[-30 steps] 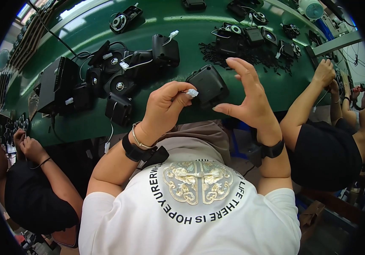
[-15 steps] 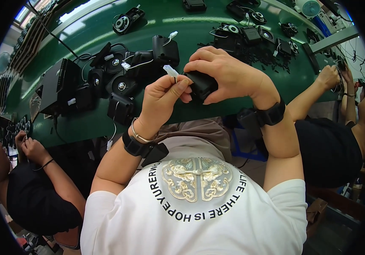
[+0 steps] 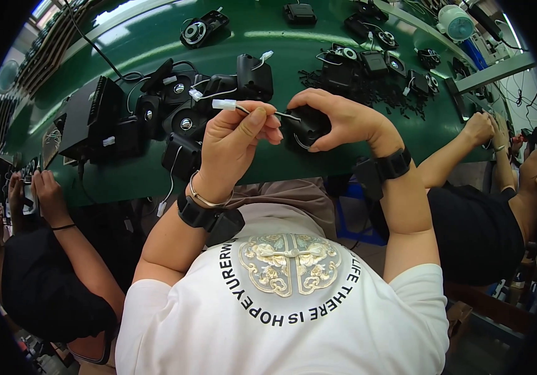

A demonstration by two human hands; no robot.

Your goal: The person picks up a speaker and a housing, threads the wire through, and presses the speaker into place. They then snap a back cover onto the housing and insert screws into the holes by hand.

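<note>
My right hand [image 3: 355,120] is wrapped over a small black speaker housing [image 3: 309,126], fingers on its far side and thumb on the near side. My left hand [image 3: 234,139] pinches a thin cable [image 3: 288,116] between thumb and forefinger. That cable runs from the housing to a white plug connector [image 3: 224,104], which sticks out past my left fingertips. A short loop of wire shows at the housing's near edge. Both hands are held over the near part of the green table [image 3: 281,164].
Left of my hands lie several black speakers [image 3: 185,124] and a ribbed black box [image 3: 88,119]. Farther right are more speaker parts [image 3: 373,63] beside scattered small black pieces [image 3: 400,94]. Co-workers' hands [image 3: 48,192] are at the left and right edges of the table.
My left hand has drawn away from the housing, so a stretch of cable now shows between them. The connector has swung to point left. The housing has turned in my right hand.
</note>
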